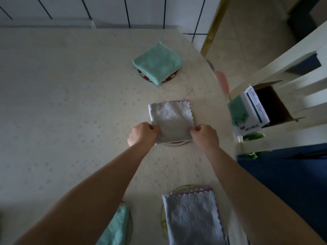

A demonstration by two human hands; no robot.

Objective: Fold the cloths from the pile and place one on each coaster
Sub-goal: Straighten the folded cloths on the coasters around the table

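Observation:
A folded grey-white cloth (171, 117) with a scalloped edge lies over a coaster (175, 143) at the table's middle; only the coaster's near rim shows. My left hand (142, 134) pinches the cloth's near left edge and my right hand (205, 137) pinches its near right edge. Farther back, a folded mint-green cloth (157, 62) sits on a red-and-white coaster (170, 79). Close to me, a folded lilac-grey cloth (192, 218) covers a yellow-green coaster (184, 187), and another mint-green cloth (116, 227) lies on a coaster (130, 225) at the bottom edge.
The pale patterned tablecloth (70, 112) covers the table, whose curved right edge runs past a white chair (283, 71). A cardboard box (272, 105) with papers and a green cloth stands on the chair. A tiled wall lies behind the table.

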